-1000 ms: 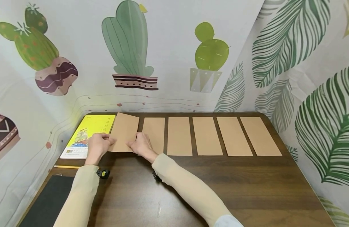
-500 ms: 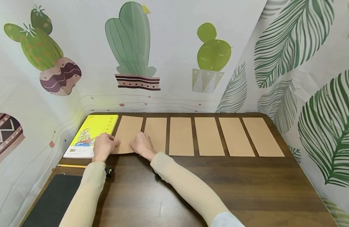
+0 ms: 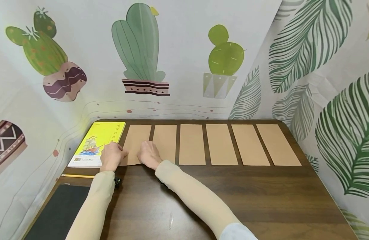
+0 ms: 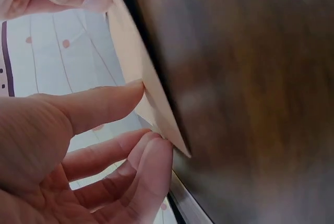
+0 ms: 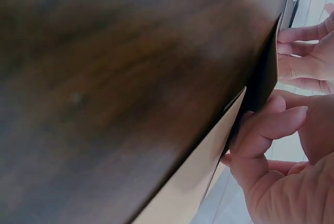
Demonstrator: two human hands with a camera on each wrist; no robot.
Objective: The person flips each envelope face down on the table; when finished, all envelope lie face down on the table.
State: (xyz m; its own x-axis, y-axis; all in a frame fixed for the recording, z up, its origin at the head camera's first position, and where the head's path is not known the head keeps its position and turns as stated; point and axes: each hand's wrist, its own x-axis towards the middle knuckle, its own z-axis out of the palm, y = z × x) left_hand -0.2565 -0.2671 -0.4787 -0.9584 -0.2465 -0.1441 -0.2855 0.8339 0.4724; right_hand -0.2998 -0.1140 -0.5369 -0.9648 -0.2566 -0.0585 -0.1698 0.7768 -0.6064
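In the head view a brown paper sheet lies at the left end of a row of similar brown sheets. My left hand pinches its left edge near the front corner. In the left wrist view the left thumb presses on the paper's face while the fingertips sit at its edge. My right hand pinches the sheet's right side near the front. The right wrist view shows the right hand's curled fingers by the raised near edge, partly over the neighbouring brown sheet.
A yellow book with a ship on its cover lies left of the sheets. In front of it are a yellow pencil and a black flat item. Several brown sheets continue rightward along the back of the wooden table.
Both hands have lowered the leftmost sheet from a raised tilt until it lies nearly flat, in line with the row. The head view has shifted slightly.
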